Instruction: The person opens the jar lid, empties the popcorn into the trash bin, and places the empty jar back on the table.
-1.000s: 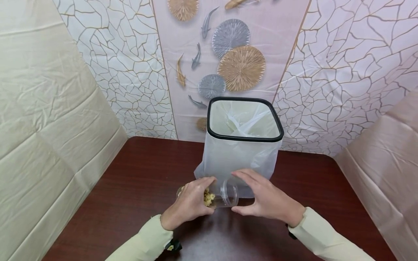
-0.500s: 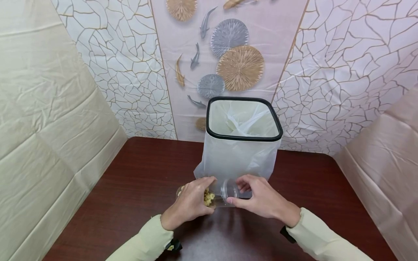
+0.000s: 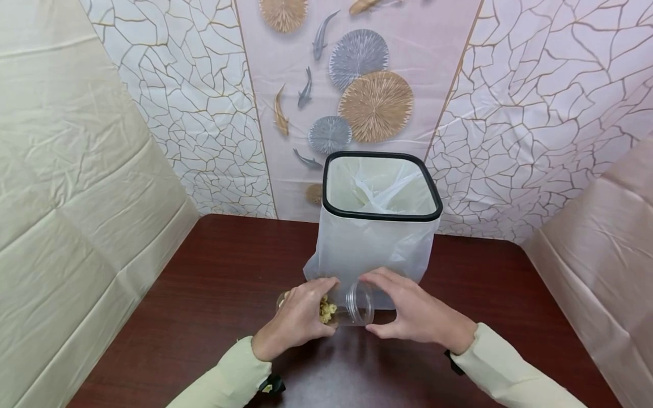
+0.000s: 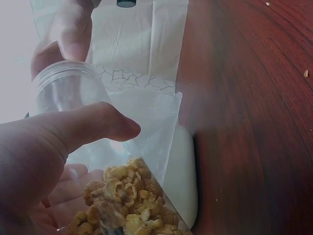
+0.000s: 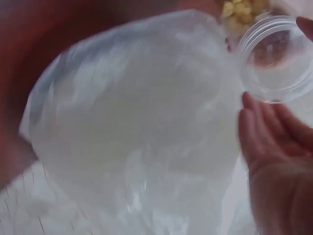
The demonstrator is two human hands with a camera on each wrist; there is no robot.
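Note:
A clear plastic jar (image 3: 343, 317) lies on its side above the dark table, its threaded end to the right. Pale yellow popcorn-like pieces (image 4: 129, 198) fill its left part. My left hand (image 3: 298, 314) grips the jar's body, thumb on the near side. Around the threaded end curve the thumb and fingers of my right hand (image 3: 420, 309); in the right wrist view its fingertips (image 5: 248, 100) meet the clear rim (image 5: 271, 93). Whether a clear lid covers that end, I cannot tell.
Just behind the hands stands a white bin (image 3: 377, 243) with a black rim, lined with a translucent bag (image 3: 408, 249). Dark red-brown wood tabletop (image 3: 229, 272) surrounds it. Patterned cloth (image 3: 204, 113) hangs behind. Small crumbs (image 4: 306, 73) dot the wood in the left wrist view.
My right hand's fingers curled in over the jar's threaded end half a second ago, then spread back around its rim. The left hand and the bin keep their places.

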